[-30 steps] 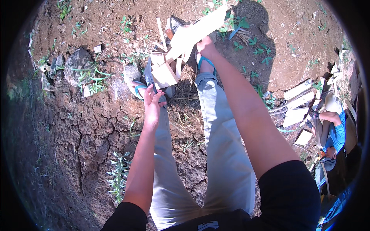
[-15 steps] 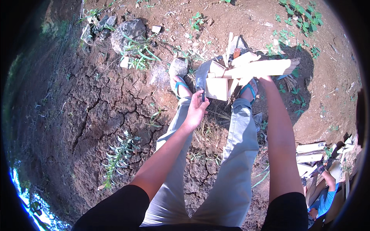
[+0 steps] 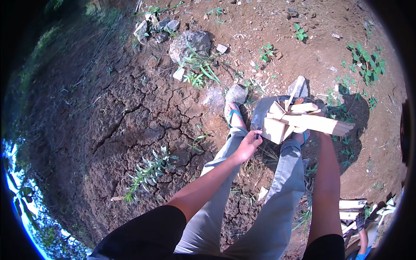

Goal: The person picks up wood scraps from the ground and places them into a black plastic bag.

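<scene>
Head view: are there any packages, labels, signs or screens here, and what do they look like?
None that show. The right hand carries a bundle of pale wood pieces; the left hand is empty beside it. More cut wood lies at lower right on cracked bare soil.

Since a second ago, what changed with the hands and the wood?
The view swung, so the ground shifted. The left hand rose from hanging low to just beside the bundle of wood offcuts; contact is unclear. The right hand, mostly hidden beneath, still carries the bundle, whose long piece now lies level instead of slanting up. The stance in blue sandals is unchanged.
</scene>
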Demonstrator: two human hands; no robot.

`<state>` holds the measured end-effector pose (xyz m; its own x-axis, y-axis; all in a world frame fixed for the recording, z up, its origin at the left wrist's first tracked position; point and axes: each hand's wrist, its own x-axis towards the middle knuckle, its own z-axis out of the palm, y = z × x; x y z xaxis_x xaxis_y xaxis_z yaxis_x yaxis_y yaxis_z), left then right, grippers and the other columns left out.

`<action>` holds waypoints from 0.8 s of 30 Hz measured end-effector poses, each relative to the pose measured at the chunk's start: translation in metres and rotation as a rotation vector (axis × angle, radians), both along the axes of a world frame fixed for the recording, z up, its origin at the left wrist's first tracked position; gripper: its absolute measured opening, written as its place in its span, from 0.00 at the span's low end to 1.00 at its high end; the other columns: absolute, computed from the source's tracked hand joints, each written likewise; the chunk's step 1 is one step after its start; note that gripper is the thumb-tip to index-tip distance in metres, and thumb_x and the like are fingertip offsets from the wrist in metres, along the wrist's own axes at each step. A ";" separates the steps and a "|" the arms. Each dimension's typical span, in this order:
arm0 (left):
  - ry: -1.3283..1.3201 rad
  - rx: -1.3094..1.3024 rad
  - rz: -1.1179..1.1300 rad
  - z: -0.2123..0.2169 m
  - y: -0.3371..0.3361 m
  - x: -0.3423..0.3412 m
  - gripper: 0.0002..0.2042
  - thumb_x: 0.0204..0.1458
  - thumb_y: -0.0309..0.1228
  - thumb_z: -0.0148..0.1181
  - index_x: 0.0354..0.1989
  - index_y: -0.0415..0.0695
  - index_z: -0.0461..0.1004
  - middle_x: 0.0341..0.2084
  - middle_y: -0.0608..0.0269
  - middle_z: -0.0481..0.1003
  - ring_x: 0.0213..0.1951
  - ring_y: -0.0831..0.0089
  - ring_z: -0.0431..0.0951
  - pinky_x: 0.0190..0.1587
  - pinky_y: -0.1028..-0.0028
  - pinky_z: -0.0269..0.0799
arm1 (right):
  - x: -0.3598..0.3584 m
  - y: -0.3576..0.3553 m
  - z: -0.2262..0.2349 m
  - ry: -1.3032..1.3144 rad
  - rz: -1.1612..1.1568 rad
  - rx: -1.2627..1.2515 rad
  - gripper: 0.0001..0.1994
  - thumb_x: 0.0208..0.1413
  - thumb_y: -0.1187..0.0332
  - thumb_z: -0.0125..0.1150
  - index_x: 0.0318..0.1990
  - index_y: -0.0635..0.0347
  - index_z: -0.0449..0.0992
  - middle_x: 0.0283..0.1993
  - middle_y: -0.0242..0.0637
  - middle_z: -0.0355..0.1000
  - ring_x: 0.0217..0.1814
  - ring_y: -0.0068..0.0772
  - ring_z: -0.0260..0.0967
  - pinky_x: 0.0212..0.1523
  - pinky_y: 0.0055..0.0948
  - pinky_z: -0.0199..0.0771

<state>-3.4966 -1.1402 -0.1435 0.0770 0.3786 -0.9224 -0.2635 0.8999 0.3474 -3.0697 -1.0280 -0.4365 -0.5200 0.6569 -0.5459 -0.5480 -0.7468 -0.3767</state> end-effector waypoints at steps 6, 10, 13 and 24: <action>0.171 -0.072 -0.088 0.019 -0.014 -0.042 0.15 0.62 0.34 0.51 0.56 0.49 0.64 0.44 0.70 0.68 0.48 0.78 0.69 0.40 0.75 0.69 | -0.131 -0.014 0.065 -0.313 0.227 0.030 0.20 0.62 0.56 0.55 0.55 0.59 0.68 0.50 0.36 0.72 0.46 0.29 0.72 0.49 0.34 0.74; 0.153 -0.079 -0.144 0.014 -0.018 -0.041 0.14 0.61 0.34 0.52 0.55 0.50 0.64 0.46 0.69 0.68 0.50 0.76 0.71 0.43 0.72 0.69 | -0.128 -0.005 0.069 -0.317 0.211 0.013 0.19 0.61 0.57 0.56 0.54 0.60 0.69 0.48 0.36 0.72 0.45 0.29 0.72 0.48 0.34 0.74; 0.178 -0.084 -0.165 0.017 -0.010 -0.035 0.15 0.61 0.34 0.52 0.56 0.48 0.64 0.50 0.63 0.69 0.51 0.73 0.72 0.43 0.71 0.70 | -0.128 0.010 0.076 -0.292 0.189 -0.004 0.19 0.61 0.58 0.57 0.53 0.60 0.69 0.47 0.36 0.72 0.44 0.29 0.72 0.48 0.34 0.74; 0.224 -0.098 -0.343 0.043 -0.007 -0.045 0.13 0.59 0.36 0.54 0.49 0.46 0.69 0.44 0.65 0.72 0.50 0.75 0.72 0.44 0.70 0.69 | -0.143 0.001 0.156 0.024 0.257 -0.391 0.16 0.59 0.60 0.59 0.49 0.60 0.71 0.43 0.34 0.74 0.40 0.29 0.73 0.46 0.34 0.75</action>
